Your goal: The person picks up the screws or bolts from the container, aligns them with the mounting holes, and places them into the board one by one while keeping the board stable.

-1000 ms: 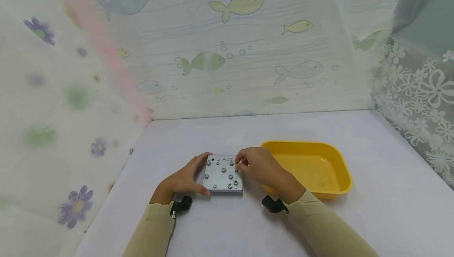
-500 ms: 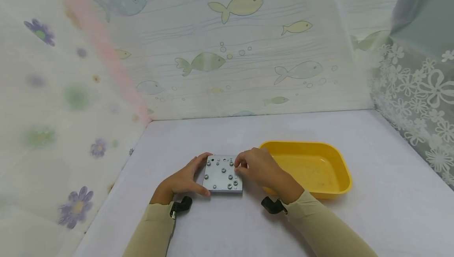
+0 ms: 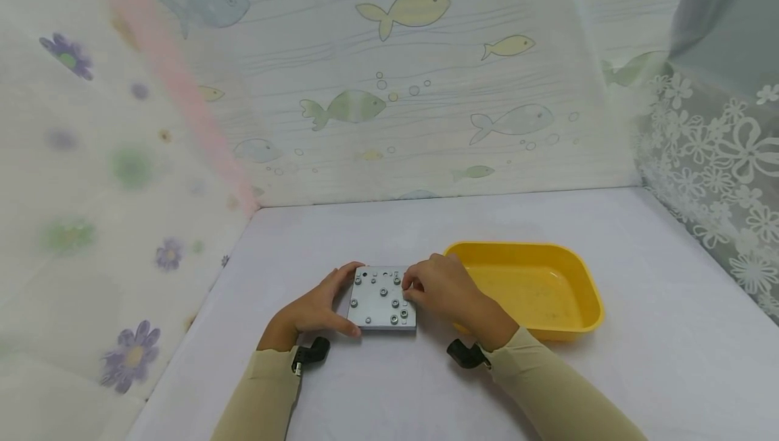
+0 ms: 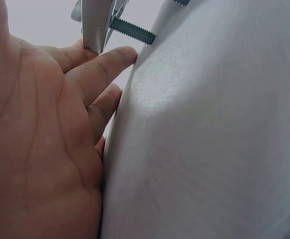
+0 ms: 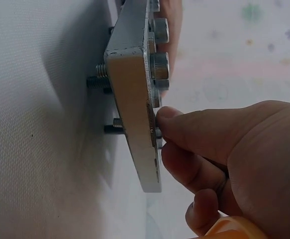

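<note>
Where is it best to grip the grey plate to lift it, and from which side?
Probably by its bare left and right edges, coming from the sides. The plate stands off the table on screws, leaving finger room beneath; bolt heads crowd its top.

Bolt under the right hand's fingertips (image 5: 167, 115) — hidden; plate (image 5: 135, 99) top cut off.
</note>
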`<state>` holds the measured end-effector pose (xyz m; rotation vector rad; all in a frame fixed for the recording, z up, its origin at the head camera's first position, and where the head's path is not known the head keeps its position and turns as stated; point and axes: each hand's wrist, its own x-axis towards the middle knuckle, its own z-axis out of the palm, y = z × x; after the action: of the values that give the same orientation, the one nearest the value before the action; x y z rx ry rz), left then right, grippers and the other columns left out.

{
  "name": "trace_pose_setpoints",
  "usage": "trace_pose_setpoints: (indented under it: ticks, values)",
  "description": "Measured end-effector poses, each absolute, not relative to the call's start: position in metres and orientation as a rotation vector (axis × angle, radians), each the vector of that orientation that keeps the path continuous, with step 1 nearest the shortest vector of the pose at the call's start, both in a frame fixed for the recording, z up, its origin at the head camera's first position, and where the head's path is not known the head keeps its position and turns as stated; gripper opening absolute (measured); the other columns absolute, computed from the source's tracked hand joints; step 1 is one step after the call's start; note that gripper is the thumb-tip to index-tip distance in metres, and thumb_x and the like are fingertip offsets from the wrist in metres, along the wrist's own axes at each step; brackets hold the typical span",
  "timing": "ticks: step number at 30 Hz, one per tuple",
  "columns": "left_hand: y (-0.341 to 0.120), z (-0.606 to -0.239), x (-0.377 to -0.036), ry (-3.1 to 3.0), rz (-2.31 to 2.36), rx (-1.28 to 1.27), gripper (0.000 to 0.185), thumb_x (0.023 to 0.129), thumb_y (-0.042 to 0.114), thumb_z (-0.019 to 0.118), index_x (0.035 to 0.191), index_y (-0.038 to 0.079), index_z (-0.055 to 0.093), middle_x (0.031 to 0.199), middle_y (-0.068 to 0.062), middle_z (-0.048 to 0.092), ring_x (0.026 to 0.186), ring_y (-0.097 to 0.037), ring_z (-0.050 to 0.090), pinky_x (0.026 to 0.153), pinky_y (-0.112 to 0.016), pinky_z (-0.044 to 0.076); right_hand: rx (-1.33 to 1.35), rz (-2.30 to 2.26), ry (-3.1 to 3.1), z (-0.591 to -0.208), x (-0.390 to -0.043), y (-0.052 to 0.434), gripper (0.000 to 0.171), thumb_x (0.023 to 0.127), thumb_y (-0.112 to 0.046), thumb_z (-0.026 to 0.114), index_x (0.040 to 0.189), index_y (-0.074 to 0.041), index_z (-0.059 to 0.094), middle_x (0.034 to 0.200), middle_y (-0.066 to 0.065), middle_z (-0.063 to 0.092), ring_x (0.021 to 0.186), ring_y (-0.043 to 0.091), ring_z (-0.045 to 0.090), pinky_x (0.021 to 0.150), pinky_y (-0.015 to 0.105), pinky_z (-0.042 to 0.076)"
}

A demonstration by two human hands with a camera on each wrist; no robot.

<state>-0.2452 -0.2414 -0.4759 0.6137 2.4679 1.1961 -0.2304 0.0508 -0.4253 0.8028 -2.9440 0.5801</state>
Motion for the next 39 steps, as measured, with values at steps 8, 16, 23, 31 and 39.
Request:
trace_pose_setpoints:
  ticks: [8,16,23,31,39]
  values:
    - [-0.2405,-0.4750,-0.2439,2.460,1.211,0.604,0.123,0.058,0.039,0.098,0.160,0.030,0.029,0.162,0.004,0.042,0.158,-0.025,0.019,0.127,-0.059,-0.005,0.797,0.572,-2.940,-0.4260,-0.2299,0.0510,0.006,0.090,-0.032,0.081,0.095,-0.028,0.080,0.067,-0.019,0.060,0.077,0.010,0.047,0.077,0.035,0.035]
    - [-0.2415,-0.4787,-0.2452,2.475,1.190,0.583,0.123,0.057,0.040,0.097,0.160,0.034,0.029,0.161,0.011,0.040,0.158,-0.019,0.017,0.127,-0.058,-0.002,0.803,0.575,-2.921,-0.4266,-0.2298,0.0510,0.007,0.090,-0.032,0.081,0.095,-0.028,0.081,0.068,-0.019,0.061,0.076,0.009,0.047,0.076,0.034,0.036]
    - [-0.2416,-0.4784,-0.2454,2.489,1.167,0.588,0.124,0.058,0.042,0.097,0.160,0.033,0.028,0.161,0.011,0.040,0.158,-0.018,0.017,0.128,-0.056,-0.005,0.803,0.567,-2.925,-0.4271,-0.2308,0.0509,0.006,0.090,-0.032,0.080,0.095,-0.029,0.081,0.068,-0.019,0.061,0.076,0.009,0.048,0.076,0.034,0.036]
    - [-0.2426,-0.4783,-0.2440,2.487,1.172,0.558,0.123,0.057,0.043,0.097,0.159,0.038,0.028,0.163,0.008,0.038,0.158,-0.023,0.019,0.126,-0.062,0.006,0.815,0.551,-2.929,-0.4247,-0.2305,0.0501,0.007,0.090,-0.031,0.081,0.097,-0.028,0.081,0.068,-0.020,0.061,0.078,0.010,0.047,0.078,0.035,0.036]
    - [-0.2416,-0.4775,-0.2451,2.488,1.166,0.596,0.124,0.058,0.042,0.097,0.160,0.034,0.027,0.164,0.006,0.038,0.160,-0.026,0.012,0.126,-0.061,-0.003,0.815,0.556,-2.953,-0.4244,-0.2306,0.0507,0.007,0.089,-0.032,0.081,0.096,-0.029,0.081,0.069,-0.020,0.061,0.078,0.010,0.050,0.080,0.036,0.037]
